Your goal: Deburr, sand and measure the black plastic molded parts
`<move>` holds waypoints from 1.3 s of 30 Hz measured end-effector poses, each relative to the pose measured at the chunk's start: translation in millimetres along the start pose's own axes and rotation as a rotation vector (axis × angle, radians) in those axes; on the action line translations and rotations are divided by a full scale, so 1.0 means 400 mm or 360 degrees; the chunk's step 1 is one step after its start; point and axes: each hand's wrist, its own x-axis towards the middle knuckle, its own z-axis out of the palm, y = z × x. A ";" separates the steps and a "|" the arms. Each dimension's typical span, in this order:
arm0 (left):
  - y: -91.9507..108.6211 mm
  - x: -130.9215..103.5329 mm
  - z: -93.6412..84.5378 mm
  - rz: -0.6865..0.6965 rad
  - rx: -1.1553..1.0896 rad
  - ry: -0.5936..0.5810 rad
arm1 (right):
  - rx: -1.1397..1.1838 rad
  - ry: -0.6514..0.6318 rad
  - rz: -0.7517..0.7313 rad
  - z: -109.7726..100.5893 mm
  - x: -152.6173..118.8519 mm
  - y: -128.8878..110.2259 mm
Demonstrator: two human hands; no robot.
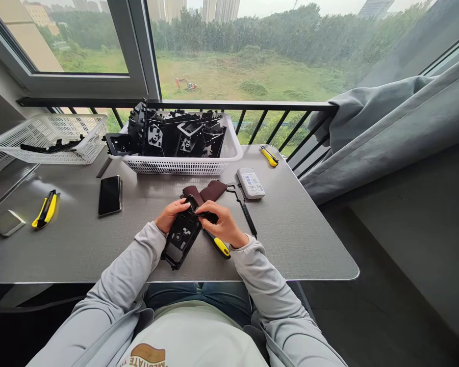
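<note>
My left hand (172,213) is closed on the upper left edge of a long black plastic housing (181,237), which is tilted over the table's front edge area. The housing shows recesses and small cut-outs. At its upper right side, my right hand (222,223) pinches a small dark object (209,216); its kind is mostly hidden by the fingers. Beneath the right hand lies a yellow-and-black utility knife (222,247). Just beyond both hands is a dark maroon cloth (214,190). A black caliper (247,213) rests to the right of them.
A white basket (176,166) heaped with black plastic parts stands at the back; another basket (87,153) is at left. On the table (290,234) are a phone (109,195), a second yellow knife (45,209), a third knife (269,156) and a white case (251,183).
</note>
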 end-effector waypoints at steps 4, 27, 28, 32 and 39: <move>-0.011 0.001 -0.001 -0.0146 -0.0007 -0.0113 | 0.0017 0.0413 0.0281 0.026 -0.001 0.019; -0.002 0.012 -0.004 0.0017 -0.0021 0.0153 | -0.0084 0.0078 -0.0065 0.003 -0.012 0.018; 0.001 0.013 -0.006 0.0034 -0.0044 0.0193 | -0.0055 0.0073 -0.0039 0.005 -0.013 0.017; 0.014 0.016 -0.020 0.0091 -0.0214 0.0413 | 0.0060 0.0097 0.0205 0.028 -0.021 0.021; 0.001 0.024 -0.020 0.0035 -0.0353 0.0513 | -0.0025 0.0363 0.0417 0.047 -0.023 0.031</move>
